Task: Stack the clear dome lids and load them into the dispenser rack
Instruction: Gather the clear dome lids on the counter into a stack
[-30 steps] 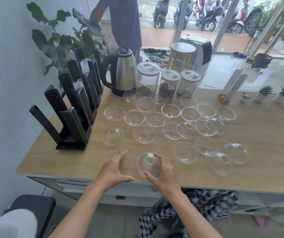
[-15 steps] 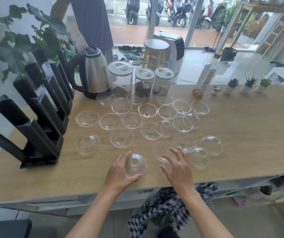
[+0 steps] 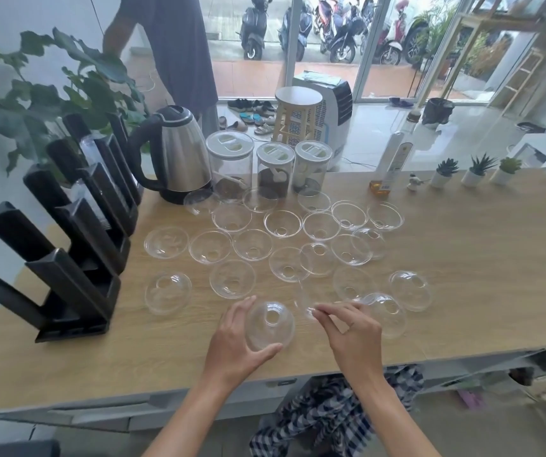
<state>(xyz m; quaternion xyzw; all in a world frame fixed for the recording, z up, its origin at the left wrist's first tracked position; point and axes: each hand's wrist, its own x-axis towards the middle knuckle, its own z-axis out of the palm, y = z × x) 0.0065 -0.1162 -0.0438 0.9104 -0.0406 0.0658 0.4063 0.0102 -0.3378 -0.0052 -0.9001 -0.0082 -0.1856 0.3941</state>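
Many clear dome lids (image 3: 232, 278) lie spread over the wooden table (image 3: 463, 275), some dome up, most rim up. My left hand (image 3: 232, 351) cups one dome lid (image 3: 270, 324), hole facing up, just above the table near its front edge. My right hand (image 3: 354, 338) pinches the rim of a second lid (image 3: 303, 296), which stands tilted on edge right beside the first. The black dispenser rack (image 3: 73, 291) stands along the table's left side, its slanted channels open toward me; the far channels seem to hold clear stacks.
A steel kettle (image 3: 182, 153), three lidded jars (image 3: 230, 166), a tall bottle (image 3: 393, 159) and small potted plants (image 3: 443, 173) line the back edge. A person (image 3: 172, 44) stands behind the table. A leafy plant (image 3: 50, 94) rises behind the rack.
The dome lid went from my right hand into my left. My right hand then reached right to another lid and pinched its rim, tipping it up.
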